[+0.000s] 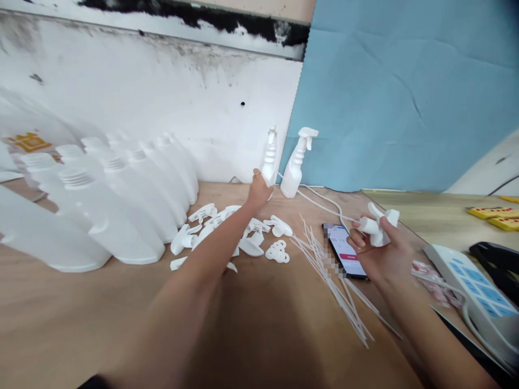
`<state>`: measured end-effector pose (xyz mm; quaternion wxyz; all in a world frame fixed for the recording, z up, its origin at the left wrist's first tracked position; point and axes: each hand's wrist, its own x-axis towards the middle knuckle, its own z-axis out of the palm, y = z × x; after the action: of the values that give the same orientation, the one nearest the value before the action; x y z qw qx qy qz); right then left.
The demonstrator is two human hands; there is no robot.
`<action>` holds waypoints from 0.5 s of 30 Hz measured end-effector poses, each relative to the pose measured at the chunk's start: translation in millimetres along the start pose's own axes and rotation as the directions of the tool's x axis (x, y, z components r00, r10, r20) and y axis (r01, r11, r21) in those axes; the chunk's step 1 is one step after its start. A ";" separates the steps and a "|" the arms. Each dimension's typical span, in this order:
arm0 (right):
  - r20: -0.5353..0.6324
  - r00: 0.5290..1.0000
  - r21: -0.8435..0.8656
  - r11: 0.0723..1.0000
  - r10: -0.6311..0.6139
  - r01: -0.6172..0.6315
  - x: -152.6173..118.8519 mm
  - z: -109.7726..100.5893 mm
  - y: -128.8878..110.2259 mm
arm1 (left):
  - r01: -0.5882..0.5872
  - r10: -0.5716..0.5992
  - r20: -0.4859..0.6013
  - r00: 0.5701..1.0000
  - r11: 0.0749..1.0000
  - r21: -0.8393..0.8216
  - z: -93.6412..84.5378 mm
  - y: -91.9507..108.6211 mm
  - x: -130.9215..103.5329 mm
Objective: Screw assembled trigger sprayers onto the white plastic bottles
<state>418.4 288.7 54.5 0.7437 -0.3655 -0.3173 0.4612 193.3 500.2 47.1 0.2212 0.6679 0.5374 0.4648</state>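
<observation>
Stretched out toward the wall, my left hand (259, 189) is closed around the lower part of a white spray bottle (270, 154) fitted with a trigger top. Beside it stands another white spray bottle (292, 173), upright with its trigger head on. My right hand (383, 256), raised over the table's right side, has its fingers around a white trigger spray head (379, 227). Loose trigger heads (279, 226) lie in a pile partly hidden under my left forearm. Close to them are small white rings (278, 252) and several thin white dip tubes (332, 286).
Open white bottles (121, 216) stand grouped at the left. A phone (346, 251) with a lit screen lies below my right hand. Farther right are a power strip (474, 286), small pinkish packets (436, 283) and yellow-and-red items (494, 213). A white cable (320, 202) runs behind.
</observation>
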 end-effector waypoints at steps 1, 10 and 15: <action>-0.006 1.000 -0.002 1.000 -0.017 0.017 0.5 -0.9 -0.6 | 0.000 0.000 -0.003 1.000 1.000 0.010 11.6 0.2 3.3; 0.004 0.999 0.008 0.999 -0.051 0.051 0.4 -1.4 -3.2 | 0.020 -0.020 -0.029 0.999 1.000 -0.019 38.1 9.3 18.5; 0.015 1.000 0.033 0.999 -0.026 0.025 -4.3 3.3 -1.8 | -0.166 0.163 -0.057 0.985 0.985 -0.052 -23.2 29.7 -46.4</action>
<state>414.9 285.0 57.1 0.7529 -0.3457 -0.3201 0.4595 189.0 443.0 63.9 0.1867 0.6910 0.4729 0.5137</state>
